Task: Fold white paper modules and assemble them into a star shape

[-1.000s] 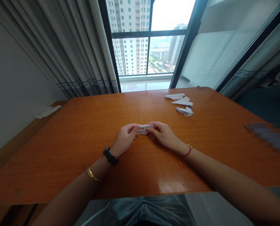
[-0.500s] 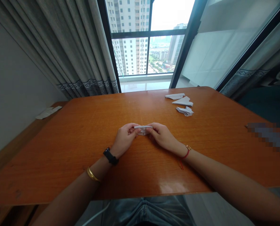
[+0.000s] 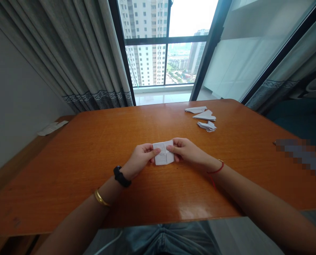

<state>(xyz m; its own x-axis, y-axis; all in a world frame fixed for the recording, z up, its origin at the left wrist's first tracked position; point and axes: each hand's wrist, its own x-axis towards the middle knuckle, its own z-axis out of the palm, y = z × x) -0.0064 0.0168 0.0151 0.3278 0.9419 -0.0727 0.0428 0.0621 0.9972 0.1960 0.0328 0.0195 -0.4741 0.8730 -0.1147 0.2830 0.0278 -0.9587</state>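
Note:
A small square of folded white paper (image 3: pixel 163 158) faces me just above the wooden table, with crease lines crossing at its middle. My left hand (image 3: pixel 143 157) pinches its left edge, thumb on the near face and fingers behind. On the opposite edge my right hand (image 3: pixel 185 150) grips it in the same way, thumb resting near the upper right. Both hands are closed on the paper, and the fingertips behind it are partly hidden.
Beyond my right hand lie two folded paper planes (image 3: pixel 205 115) and a crumpled-looking folded paper piece (image 3: pixel 207 126). A blurred-out object (image 3: pixel 301 156) lies at the table's right. Papers (image 3: pixel 53 128) rest on a ledge at the left. The wooden table (image 3: pixel 94 141) ends before a window.
The folded paper has turned from nearly edge-on to showing its square face. Both hands have shifted with it, and the view has moved slightly.

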